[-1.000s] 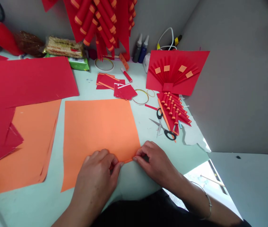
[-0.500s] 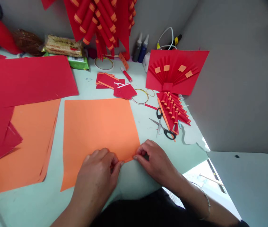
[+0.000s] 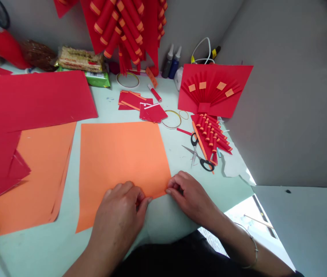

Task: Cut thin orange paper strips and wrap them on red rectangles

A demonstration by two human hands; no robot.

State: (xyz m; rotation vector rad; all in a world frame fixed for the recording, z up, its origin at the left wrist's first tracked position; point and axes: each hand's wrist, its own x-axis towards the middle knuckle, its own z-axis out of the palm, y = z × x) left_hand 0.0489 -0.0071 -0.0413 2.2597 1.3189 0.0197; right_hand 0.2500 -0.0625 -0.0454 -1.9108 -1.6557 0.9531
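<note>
An orange sheet of paper (image 3: 120,154) lies on the pale green table in front of me. My left hand (image 3: 123,207) is closed at its near edge, thumb and forefinger pinching the paper, with the other fingers curled on top. At the sheet's near right corner my right hand (image 3: 186,194) pinches the edge between thumb and fingertips. The stretch of edge between the hands looks almost straight. Scissors (image 3: 196,152) with black handles lie spread beyond my right hand, beside a red paper piece with small red and orange rolls (image 3: 211,132).
To the left lie more orange sheets (image 3: 45,169) under red paper (image 3: 36,96). Tape rings (image 3: 171,119), red cut pieces (image 3: 154,111) and a glue stick (image 3: 154,93) sit farther back. A red card with a fan (image 3: 215,90) leans by the grey wall. Firecracker-like rolls (image 3: 120,29) hang behind.
My right hand has shifted very slightly right along the edge, and the small fold there looks flatter. My left hand keeps its grip. The whole view has moved a little.
</note>
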